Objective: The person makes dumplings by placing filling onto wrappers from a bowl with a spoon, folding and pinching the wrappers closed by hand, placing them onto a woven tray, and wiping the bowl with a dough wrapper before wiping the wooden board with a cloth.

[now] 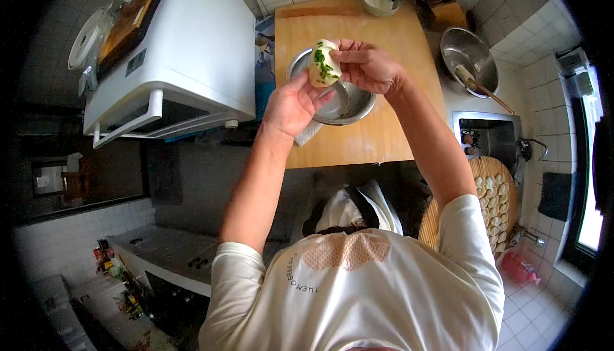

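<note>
Both hands hold a pale dumpling over the metal bowl, its dough folded partway and chopped greens showing along its face. My left hand cradles it from below and the left, with the fingers bent beneath it. From the other side, my right hand pinches the dough's edge between thumb and fingers. The steel mixing bowl stands on the wooden board, and the hands hide part of its inside. A folded cloth lies at the bowl's lower left.
Rows of shaped dumplings lie on a round woven tray at the right, by the sink. A bigger steel bowl holds a wooden-handled tool. At the back stand a small bowl and a knife block. A white oven is left.
</note>
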Motion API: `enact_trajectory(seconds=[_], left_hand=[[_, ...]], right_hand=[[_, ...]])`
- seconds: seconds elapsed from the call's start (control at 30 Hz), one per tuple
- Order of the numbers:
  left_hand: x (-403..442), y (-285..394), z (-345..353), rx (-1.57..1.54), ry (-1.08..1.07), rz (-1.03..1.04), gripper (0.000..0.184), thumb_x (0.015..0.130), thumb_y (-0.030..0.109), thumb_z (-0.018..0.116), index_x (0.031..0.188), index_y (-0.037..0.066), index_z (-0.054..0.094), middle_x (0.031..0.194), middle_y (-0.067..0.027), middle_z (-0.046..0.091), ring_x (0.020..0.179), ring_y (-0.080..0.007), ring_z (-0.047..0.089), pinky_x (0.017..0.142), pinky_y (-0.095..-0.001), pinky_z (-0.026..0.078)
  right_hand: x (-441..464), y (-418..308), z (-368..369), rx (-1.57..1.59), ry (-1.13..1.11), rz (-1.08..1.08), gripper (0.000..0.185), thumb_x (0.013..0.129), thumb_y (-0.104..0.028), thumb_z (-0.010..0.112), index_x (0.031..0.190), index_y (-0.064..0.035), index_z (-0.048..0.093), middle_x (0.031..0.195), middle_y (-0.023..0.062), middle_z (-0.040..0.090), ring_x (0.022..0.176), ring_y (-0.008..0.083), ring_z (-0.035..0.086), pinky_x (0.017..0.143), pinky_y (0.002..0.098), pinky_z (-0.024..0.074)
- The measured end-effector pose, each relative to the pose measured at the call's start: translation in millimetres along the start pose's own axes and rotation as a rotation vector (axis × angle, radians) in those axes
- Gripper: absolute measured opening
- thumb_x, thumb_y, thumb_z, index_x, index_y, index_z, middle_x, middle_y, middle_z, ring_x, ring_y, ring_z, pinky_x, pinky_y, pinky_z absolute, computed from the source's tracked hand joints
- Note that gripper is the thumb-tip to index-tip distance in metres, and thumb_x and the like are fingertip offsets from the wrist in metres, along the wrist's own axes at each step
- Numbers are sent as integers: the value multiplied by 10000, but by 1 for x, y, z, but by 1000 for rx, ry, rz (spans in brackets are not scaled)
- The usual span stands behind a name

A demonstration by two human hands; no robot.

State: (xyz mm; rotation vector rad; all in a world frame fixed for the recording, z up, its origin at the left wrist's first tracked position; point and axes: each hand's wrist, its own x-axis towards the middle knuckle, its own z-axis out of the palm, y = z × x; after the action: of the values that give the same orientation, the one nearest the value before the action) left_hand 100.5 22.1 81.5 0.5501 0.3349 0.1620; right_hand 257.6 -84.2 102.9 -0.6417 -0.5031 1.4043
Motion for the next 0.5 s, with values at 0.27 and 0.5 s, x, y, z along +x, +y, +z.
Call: enact_trajectory(seconds=[0.27, 0.5], left_hand=[[-1, -1, -1, 260, 395, 278, 154, 830, 78, 549, 972, 27, 580, 919, -71, 608, 781, -165, 596, 721, -311, 494], [14, -10, -6, 525, 572, 296, 215, 839, 72, 533, 1033, -9, 577, 899, -64, 609, 779, -125, 592, 613, -243, 508]], right_hand=[[12, 14, -20, -723, 416, -47, 183, 811, -137, 588, 925, 3, 619, 828, 77, 634, 745, 138, 609, 665, 270, 508], [13, 33, 7, -1366, 673, -416, 180, 686, -139, 628, 835, -46, 667, 737, 165, 627, 654, 246, 626, 627, 313, 491]])
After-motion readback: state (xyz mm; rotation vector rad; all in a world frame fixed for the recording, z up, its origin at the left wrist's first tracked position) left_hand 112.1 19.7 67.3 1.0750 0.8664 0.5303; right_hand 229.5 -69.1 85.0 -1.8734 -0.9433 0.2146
